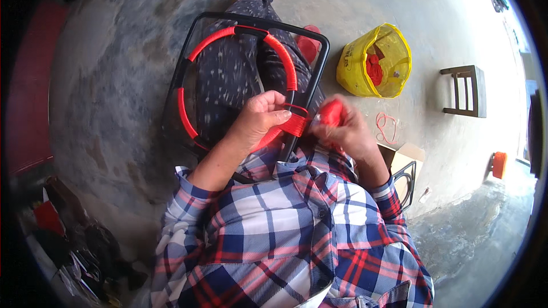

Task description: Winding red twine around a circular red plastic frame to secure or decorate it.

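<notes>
A black rectangular frame (323,63) with rounded corners lies across my lap, with a black ring inside it. Stretches of the ring are wrapped in red cord (283,63), with bare black gaps between them. My left hand (257,121) is closed at the ring's near right side, thumb and fingers pinching it beside a wrapped section (295,125). A loop of cord stands up around the bare ring there. Just right of the frame, my right hand (349,134) is closed around a red cord bundle (331,113), slightly blurred by motion.
A yellow bag-like bin (346,74) holding red material stands at the right. Loose red cord (386,127) lies on the floor near it. Beyond are a small dark stool (471,91) and an orange-red object (499,165). An open cardboard box (409,153) sits by my right forearm.
</notes>
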